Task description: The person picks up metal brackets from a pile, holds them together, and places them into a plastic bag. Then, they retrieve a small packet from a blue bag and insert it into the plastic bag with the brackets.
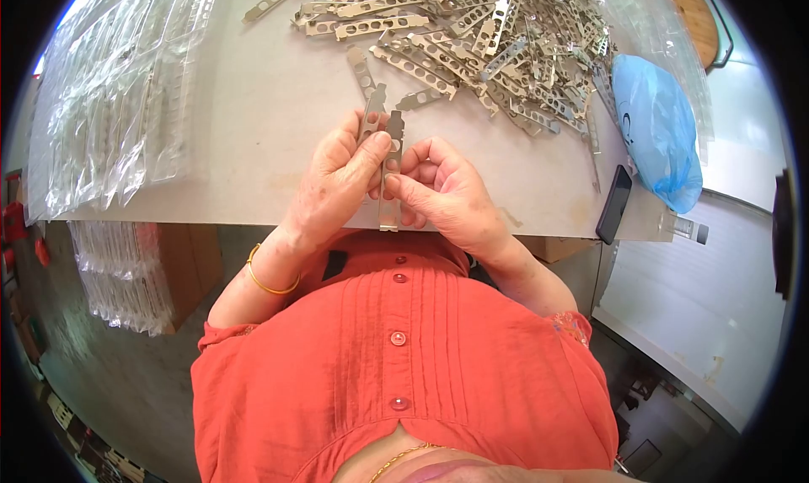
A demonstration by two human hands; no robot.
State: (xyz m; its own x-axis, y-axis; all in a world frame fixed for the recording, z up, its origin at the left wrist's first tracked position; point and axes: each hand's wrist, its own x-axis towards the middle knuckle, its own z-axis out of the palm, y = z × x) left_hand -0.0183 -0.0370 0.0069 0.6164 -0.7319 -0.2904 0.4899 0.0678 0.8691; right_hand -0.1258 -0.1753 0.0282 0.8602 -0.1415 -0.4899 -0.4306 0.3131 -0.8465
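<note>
Both hands are together over the front edge of the table. My left hand (333, 175) is closed, with a perforated metal bracket (371, 116) between its fingers and its thumb on a second metal bracket (393, 137). That second one stands roughly upright, its bent end toward my body. My right hand (447, 188) pinches it lower down between thumb and fingers. Just beyond the hands, two loose brackets lie on the table, one being a long bracket (361, 68) with holes. Farther back is a large heap of similar brackets (497, 45).
Clear plastic sleeves (126, 87) are stacked at the left, holding rows of parts. On the right lie a blue plastic bag (657, 129) and a black phone (614, 205) near the table edge. Below the table at left stands a cardboard box (190, 268) beside more plastic-wrapped packs (118, 272).
</note>
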